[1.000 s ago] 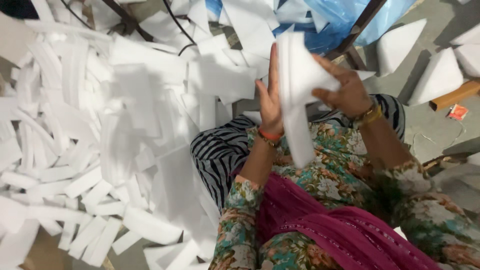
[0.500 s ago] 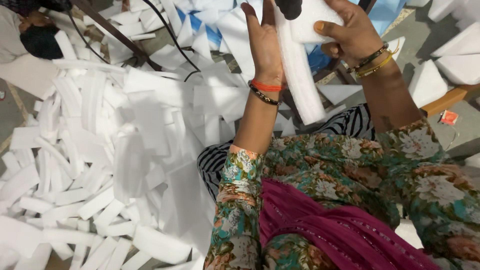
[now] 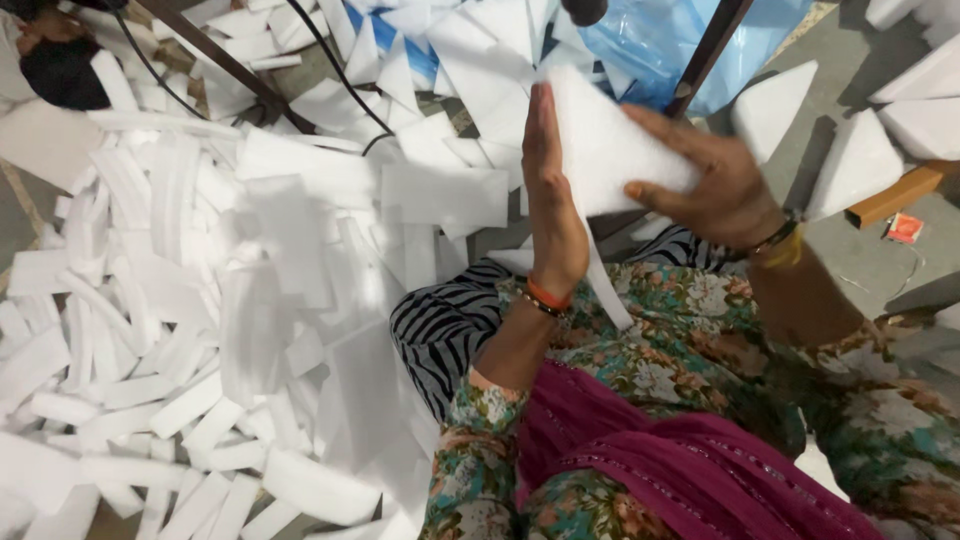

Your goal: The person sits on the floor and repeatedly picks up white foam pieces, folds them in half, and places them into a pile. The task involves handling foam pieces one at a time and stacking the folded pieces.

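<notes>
Both hands have come down and toward the body since the earlier frame, and the white pad between them now sits folded into a thicker wedge instead of hanging as a long strip. Left hand [image 3: 553,215] stands upright, palm flat against the left face of the pad [image 3: 610,150], its fingers pressed together and straight. Right hand [image 3: 715,185] grips the pad from the other side, fingers curled over its lower edge and thumb on top, pinching it against the left palm. A narrow tail of the pad hangs down below the hands, over the striped cloth [image 3: 450,330] on the person's lap.

Red and dark bangles [image 3: 545,298] ring the left wrist; a gold one [image 3: 782,248] rings the right. A magenta scarf [image 3: 680,460] lies across the floral sleeves.

To the left, a heap of white strips [image 3: 180,330] covers the floor. Blue plastic sheet [image 3: 660,45] lies behind the hands, with dark metal legs [image 3: 712,50] crossing it. White wedge-shaped pieces [image 3: 850,160] lie at the right, near a wooden bar [image 3: 900,195]. Another person's dark-clad form [image 3: 60,70] shows at the top left corner.
</notes>
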